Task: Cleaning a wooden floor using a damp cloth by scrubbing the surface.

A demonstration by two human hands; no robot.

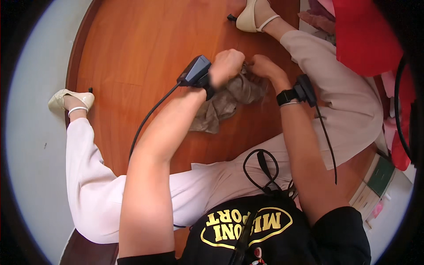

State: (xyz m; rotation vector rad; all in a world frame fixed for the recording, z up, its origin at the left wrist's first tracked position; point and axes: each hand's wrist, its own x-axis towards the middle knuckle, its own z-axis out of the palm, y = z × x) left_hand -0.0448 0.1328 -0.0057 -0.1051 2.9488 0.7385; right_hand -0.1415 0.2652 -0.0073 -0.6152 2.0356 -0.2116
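Observation:
A crumpled grey-brown cloth (236, 97) hangs below my two hands, over the reddish-brown wooden floor (132, 53). My left hand (227, 67) is closed in a fist round its upper end. Close by on the right, my right hand (263, 67) has its fingers bent and pinched at the cloth's top edge. The fingertips of both hands are partly hidden, and so is the bunched part of the cloth between them. Each wrist wears a dark strapped device with a black cable, the left device (195, 71) and the right device (304, 90).
My legs in pale trousers (327, 66) spread to both sides, with cream heeled shoes (70, 100) on the feet. A black cable loop (260, 170) lies on my lap. Red fabric (364, 35) stands at the upper right, and a white wall (35, 145) runs along the left.

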